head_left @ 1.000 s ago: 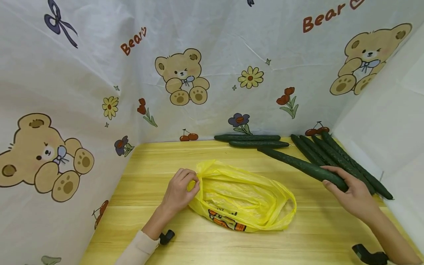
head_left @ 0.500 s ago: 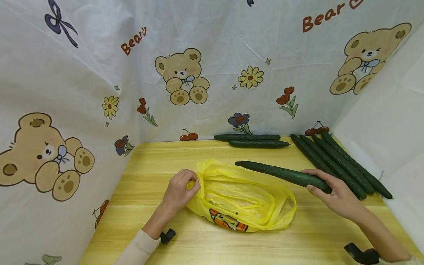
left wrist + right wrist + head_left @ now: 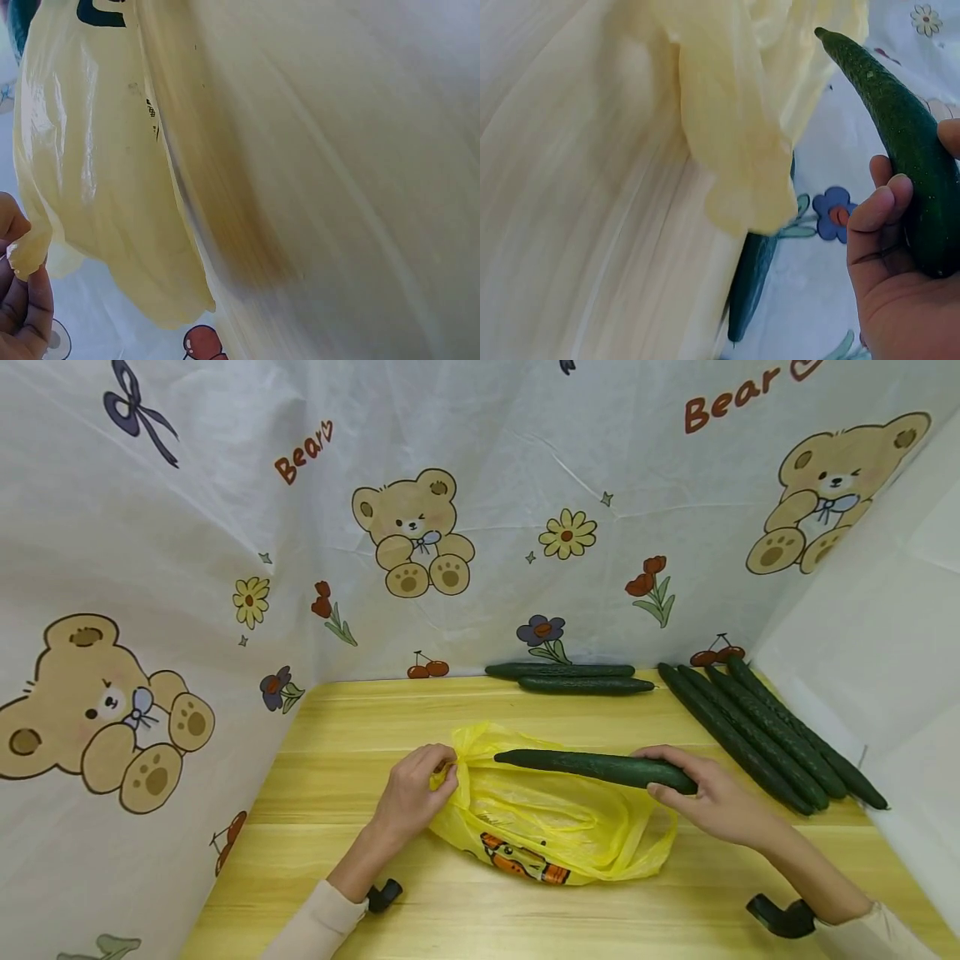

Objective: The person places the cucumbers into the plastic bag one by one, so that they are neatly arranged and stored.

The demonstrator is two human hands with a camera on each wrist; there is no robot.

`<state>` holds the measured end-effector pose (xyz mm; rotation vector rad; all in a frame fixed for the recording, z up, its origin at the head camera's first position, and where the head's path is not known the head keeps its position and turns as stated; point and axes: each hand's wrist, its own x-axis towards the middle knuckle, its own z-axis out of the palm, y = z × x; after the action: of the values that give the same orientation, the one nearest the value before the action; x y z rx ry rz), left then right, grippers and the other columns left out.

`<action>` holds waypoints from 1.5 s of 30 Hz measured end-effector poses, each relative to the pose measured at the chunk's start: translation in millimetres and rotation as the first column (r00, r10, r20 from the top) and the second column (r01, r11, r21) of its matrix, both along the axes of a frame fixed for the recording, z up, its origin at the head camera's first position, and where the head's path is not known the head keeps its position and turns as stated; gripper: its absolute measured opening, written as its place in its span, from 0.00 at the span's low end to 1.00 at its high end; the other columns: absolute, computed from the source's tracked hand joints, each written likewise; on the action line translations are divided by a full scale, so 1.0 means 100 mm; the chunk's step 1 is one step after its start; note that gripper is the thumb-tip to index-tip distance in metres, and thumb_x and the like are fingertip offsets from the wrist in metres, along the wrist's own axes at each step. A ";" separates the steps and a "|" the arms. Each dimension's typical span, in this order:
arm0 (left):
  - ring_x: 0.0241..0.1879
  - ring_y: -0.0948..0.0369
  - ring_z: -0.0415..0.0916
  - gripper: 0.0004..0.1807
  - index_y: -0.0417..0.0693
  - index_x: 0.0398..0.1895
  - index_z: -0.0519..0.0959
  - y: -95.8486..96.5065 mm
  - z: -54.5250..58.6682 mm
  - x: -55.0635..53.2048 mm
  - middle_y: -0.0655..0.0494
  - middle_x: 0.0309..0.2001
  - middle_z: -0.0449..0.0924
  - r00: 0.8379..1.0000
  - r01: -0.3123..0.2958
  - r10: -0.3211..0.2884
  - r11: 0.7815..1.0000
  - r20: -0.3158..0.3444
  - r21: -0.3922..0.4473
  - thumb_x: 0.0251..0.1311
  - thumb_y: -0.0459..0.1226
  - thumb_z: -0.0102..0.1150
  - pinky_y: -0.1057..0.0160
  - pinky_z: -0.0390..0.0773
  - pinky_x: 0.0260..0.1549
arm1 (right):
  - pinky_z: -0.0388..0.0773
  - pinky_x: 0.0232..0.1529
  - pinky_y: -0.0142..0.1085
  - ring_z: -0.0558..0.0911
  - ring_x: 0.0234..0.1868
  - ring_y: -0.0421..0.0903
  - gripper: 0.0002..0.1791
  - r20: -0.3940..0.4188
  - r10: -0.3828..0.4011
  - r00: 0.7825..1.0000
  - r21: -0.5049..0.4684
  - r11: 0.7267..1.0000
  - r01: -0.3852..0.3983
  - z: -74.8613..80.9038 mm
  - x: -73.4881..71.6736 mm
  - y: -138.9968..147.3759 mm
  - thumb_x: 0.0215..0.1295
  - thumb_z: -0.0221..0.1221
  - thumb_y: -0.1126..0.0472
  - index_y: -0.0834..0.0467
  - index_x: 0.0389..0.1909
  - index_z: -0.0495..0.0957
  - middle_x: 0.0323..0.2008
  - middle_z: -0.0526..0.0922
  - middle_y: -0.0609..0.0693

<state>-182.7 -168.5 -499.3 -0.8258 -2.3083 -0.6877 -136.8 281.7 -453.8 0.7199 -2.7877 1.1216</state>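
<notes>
A yellow plastic bag (image 3: 540,814) with a printed cartoon lies on the table, its mouth gaping upward. My left hand (image 3: 412,789) pinches the bag's left handle between thumb and fingers; the left wrist view shows the bunched plastic (image 3: 30,251) in its grip. In my right hand (image 3: 720,797) is a long dark green cucumber (image 3: 592,766), gripped near its right end. The cucumber is held over the bag's opening, its thin tip pointing left toward my left hand. The right wrist view shows fingers (image 3: 881,206) curled round the cucumber's thick end. The bag's inside bottom is partly hidden.
Two cucumbers (image 3: 585,686) lie along the back edge of the wooden table (image 3: 360,718). Several more cucumbers (image 3: 765,735) lie side by side at the right, near the white side wall (image 3: 885,635). A bear-printed cloth (image 3: 495,460) hangs behind and at the left.
My right hand has carried the cucumber leftward from beside the row at the right to above the bag, turning it closer to level. My left hand keeps its pinch, shifting only slightly.
</notes>
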 end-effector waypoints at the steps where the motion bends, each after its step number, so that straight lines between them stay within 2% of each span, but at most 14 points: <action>1: 0.35 0.64 0.81 0.12 0.47 0.43 0.83 0.01 0.00 0.00 0.58 0.37 0.87 1.000 0.002 -0.002 1.000 0.007 -0.001 0.59 0.27 0.72 0.67 0.84 0.34 | 0.75 0.60 0.21 0.74 0.66 0.22 0.23 0.003 0.007 1.000 0.004 1.000 -0.007 0.00 -0.02 -0.03 0.78 0.63 0.58 0.43 0.71 0.77 0.67 0.84 0.48; 6: 0.36 0.63 0.83 0.12 0.46 0.46 0.83 0.06 -0.01 0.00 0.56 0.40 0.89 0.999 0.021 -0.020 1.000 0.028 -0.004 0.62 0.27 0.69 0.66 0.86 0.36 | 0.83 0.51 0.30 0.83 0.55 0.31 0.22 0.047 0.097 0.994 -0.063 0.994 -0.094 0.01 -0.10 -0.19 0.79 0.62 0.60 0.45 0.70 0.76 0.64 0.85 0.50; 10: 0.36 0.64 0.82 0.12 0.47 0.45 0.82 0.10 -0.03 0.02 0.57 0.38 0.87 0.999 0.018 -0.018 1.000 0.031 -0.007 0.61 0.27 0.70 0.67 0.85 0.35 | 0.84 0.46 0.33 0.84 0.48 0.34 0.22 0.084 0.164 0.983 -0.104 0.982 -0.155 -0.03 -0.16 -0.31 0.79 0.61 0.60 0.48 0.70 0.76 0.61 0.86 0.51; 16: 0.33 0.65 0.78 0.14 0.49 0.39 0.78 0.12 -0.03 0.03 0.59 0.34 0.82 0.999 0.022 -0.022 1.000 0.025 0.007 0.58 0.25 0.71 0.70 0.81 0.33 | 0.84 0.48 0.34 0.84 0.49 0.37 0.21 0.113 0.217 0.970 -0.081 0.975 -0.209 -0.08 -0.25 -0.52 0.81 0.60 0.56 0.51 0.71 0.75 0.61 0.85 0.50; 22: 0.33 0.64 0.77 0.12 0.48 0.37 0.77 0.13 0.08 0.06 0.58 0.34 0.80 0.999 0.037 -0.037 0.999 -0.003 0.037 0.59 0.24 0.68 0.70 0.80 0.32 | 0.83 0.51 0.36 0.82 0.53 0.38 0.24 0.106 0.219 0.970 0.043 0.974 -0.224 -0.08 -0.30 -0.62 0.81 0.60 0.51 0.52 0.72 0.74 0.62 0.83 0.47; 27: 0.33 0.64 0.76 0.11 0.48 0.38 0.77 0.11 0.22 0.08 0.58 0.34 0.80 0.999 0.047 -0.045 0.994 -0.020 0.097 0.59 0.24 0.65 0.68 0.80 0.33 | 0.84 0.51 0.40 0.83 0.52 0.40 0.25 0.074 0.198 0.977 0.176 0.962 -0.208 -0.03 -0.29 -0.63 0.78 0.63 0.57 0.53 0.72 0.74 0.63 0.83 0.49; 31: 0.32 0.63 0.76 0.11 0.48 0.38 0.77 0.12 0.28 0.10 0.57 0.33 0.80 0.998 0.064 -0.060 0.991 -0.035 0.120 0.58 0.24 0.64 0.69 0.80 0.32 | 0.85 0.50 0.42 0.84 0.51 0.42 0.26 0.049 0.201 0.978 0.322 0.924 -0.206 0.03 -0.29 -0.64 0.76 0.65 0.60 0.56 0.72 0.74 0.64 0.83 0.51; 34: 0.31 0.64 0.76 0.11 0.48 0.38 0.77 0.13 0.28 0.10 0.57 0.33 0.80 0.996 0.082 -0.077 0.989 -0.042 0.125 0.57 0.24 0.64 0.70 0.79 0.31 | 0.84 0.46 0.40 0.83 0.48 0.41 0.25 0.029 0.242 0.970 0.368 0.900 -0.235 0.05 -0.29 -0.63 0.77 0.63 0.62 0.60 0.71 0.74 0.60 0.81 0.53; 36: 0.31 0.64 0.75 0.12 0.47 0.38 0.77 0.14 0.26 0.10 0.57 0.33 0.80 0.995 0.094 -0.089 0.988 -0.044 0.122 0.57 0.24 0.64 0.71 0.78 0.31 | 0.82 0.45 0.39 0.80 0.46 0.40 0.24 0.020 0.258 0.966 0.359 0.900 -0.247 0.04 -0.29 -0.63 0.78 0.62 0.63 0.61 0.71 0.73 0.57 0.80 0.52; 39: 0.31 0.64 0.75 0.12 0.48 0.37 0.77 0.16 0.24 0.11 0.58 0.32 0.79 0.995 0.094 -0.090 0.990 -0.042 0.106 0.57 0.24 0.64 0.72 0.78 0.31 | 0.82 0.49 0.42 0.79 0.49 0.40 0.23 0.013 0.256 0.967 0.326 0.913 -0.246 0.03 -0.27 -0.63 0.81 0.59 0.63 0.60 0.72 0.72 0.58 0.79 0.49; 45: 0.31 0.64 0.76 0.14 0.49 0.37 0.77 0.18 0.21 0.12 0.59 0.33 0.79 0.996 0.089 -0.087 0.992 -0.031 0.092 0.55 0.22 0.65 0.71 0.79 0.31 | 0.81 0.54 0.44 0.79 0.53 0.39 0.23 0.051 0.255 0.966 0.250 0.933 -0.260 0.02 -0.28 -0.67 0.84 0.55 0.59 0.56 0.75 0.69 0.60 0.78 0.46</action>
<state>-170.8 -150.6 -478.8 -0.8919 -2.2084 -0.8117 -165.1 214.4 -451.9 1.1338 -2.9504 0.8061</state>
